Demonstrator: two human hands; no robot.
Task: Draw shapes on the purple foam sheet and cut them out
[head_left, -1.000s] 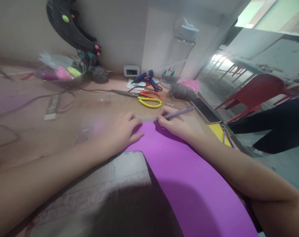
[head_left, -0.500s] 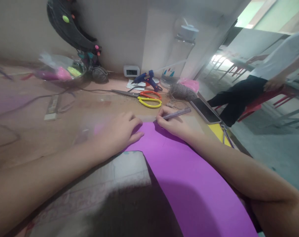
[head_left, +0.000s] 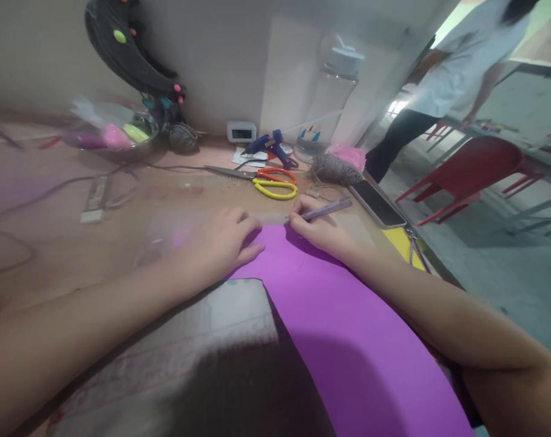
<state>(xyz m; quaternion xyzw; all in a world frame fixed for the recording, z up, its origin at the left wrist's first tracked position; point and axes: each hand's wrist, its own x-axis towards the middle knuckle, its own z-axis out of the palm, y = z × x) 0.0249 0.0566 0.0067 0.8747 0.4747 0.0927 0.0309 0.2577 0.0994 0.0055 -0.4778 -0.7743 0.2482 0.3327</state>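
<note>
A long curved sheet of purple paper [head_left: 343,328] runs from the near right edge up to both hands. My left hand [head_left: 227,240] lies flat and open at its far left part, thumb and fingers spread on the paper. My right hand [head_left: 316,227] grips a pen [head_left: 327,209], its tip hidden or very near the paper's far edge. Under the paper on the left is a greyish cardboard piece [head_left: 175,358] with faint red print, partly in shadow. Just beyond my hands lie scissors [head_left: 275,183] with one orange and one yellow handle, blades pointing left.
Behind the scissors are a blue glue gun [head_left: 273,145], a small white clock [head_left: 241,132], grey yarn [head_left: 334,169] and a clear bottle [head_left: 330,103]. A phone [head_left: 378,203] lies at the right edge. A bowl [head_left: 116,136] sits back left. A person [head_left: 462,67] stands beyond, near a red chair [head_left: 476,173].
The person in the background has moved left and stands more upright, uncovering the red chair. My hands, the pen and the purple paper look nearly unmoved.
</note>
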